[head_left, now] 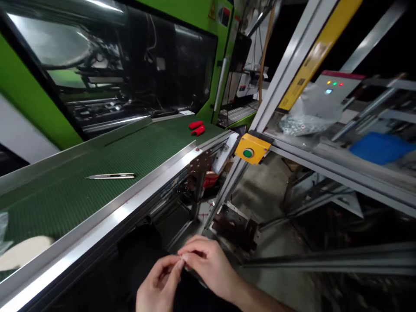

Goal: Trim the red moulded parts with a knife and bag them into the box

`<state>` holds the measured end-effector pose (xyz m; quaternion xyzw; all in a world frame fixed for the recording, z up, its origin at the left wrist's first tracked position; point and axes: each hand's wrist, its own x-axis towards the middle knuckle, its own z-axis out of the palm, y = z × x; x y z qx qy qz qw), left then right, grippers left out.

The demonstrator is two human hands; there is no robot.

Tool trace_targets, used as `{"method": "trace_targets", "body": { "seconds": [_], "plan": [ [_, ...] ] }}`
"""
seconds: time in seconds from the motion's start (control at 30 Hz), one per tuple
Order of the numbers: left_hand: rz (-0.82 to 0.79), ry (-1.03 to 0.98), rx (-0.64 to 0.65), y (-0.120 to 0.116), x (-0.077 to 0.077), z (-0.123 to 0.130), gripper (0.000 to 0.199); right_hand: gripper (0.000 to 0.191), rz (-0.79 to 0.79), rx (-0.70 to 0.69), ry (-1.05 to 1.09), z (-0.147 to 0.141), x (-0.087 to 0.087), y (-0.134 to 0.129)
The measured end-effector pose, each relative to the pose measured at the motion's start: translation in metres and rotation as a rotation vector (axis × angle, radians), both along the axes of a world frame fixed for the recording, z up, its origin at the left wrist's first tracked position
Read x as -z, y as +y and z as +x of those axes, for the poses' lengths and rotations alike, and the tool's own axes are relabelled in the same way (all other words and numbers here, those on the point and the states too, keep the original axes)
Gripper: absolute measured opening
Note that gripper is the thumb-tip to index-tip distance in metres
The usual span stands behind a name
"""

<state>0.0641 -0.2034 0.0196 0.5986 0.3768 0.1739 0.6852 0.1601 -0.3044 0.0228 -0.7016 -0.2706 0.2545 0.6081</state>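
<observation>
Low in the head view, my left hand [161,281] and my right hand [209,264] meet at the fingertips. Both are pinched closed; whatever lies between the fingers is too small to make out. To the left runs a green ribbed conveyor belt [117,156] with a metal edge rail. A slim cutter knife [112,176] lies on the belt, and farther along it rest two red pieces [197,128]. At the lower left of the belt is a pale rounded piece [27,252], beside some clear plastic [4,232].
A green machine [186,11] with a dark window stands behind the belt. A yellow box with a green button [252,148] sits on a metal frame post. On the right bench are a clear bag of small parts [302,121] and a blue item [381,147].
</observation>
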Motion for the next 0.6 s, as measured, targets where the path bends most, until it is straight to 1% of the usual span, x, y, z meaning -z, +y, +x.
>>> {"method": "trace_targets", "body": {
  "seconds": [0.07,0.13,0.17,0.23,0.3,0.37,0.47,0.53,0.6],
  "plan": [
    [0.012,0.019,0.059,-0.003,0.010,0.007,0.039,0.018,0.031,-0.020,0.184,0.006,0.007,-0.010],
    [0.072,0.038,0.133,-0.008,0.019,0.011,0.037,0.017,0.065,-0.030,0.331,0.010,0.014,-0.022],
    [0.135,0.042,0.159,-0.011,0.023,0.013,0.034,0.017,0.082,-0.023,0.394,0.012,0.018,-0.028],
    [0.317,0.024,0.194,-0.021,0.029,0.015,0.025,0.021,0.111,0.016,0.513,0.014,0.026,-0.037],
    [0.518,-0.040,0.220,-0.032,0.035,0.015,0.017,0.028,0.135,0.085,0.628,0.014,0.037,-0.043],
    [0.668,-0.120,0.271,-0.041,0.041,0.016,0.015,0.034,0.153,0.162,0.722,0.014,0.049,-0.046],
    [0.770,-0.179,0.346,-0.047,0.052,0.019,0.020,0.042,0.152,0.235,0.779,0.013,0.061,-0.051],
    [0.775,-0.172,0.385,-0.048,0.058,0.022,0.018,0.041,0.121,0.225,0.763,0.014,0.064,-0.057],
    [0.754,-0.139,0.407,-0.048,0.062,0.025,0.017,0.037,0.072,0.180,0.704,0.016,0.062,-0.065]
  ]
}}
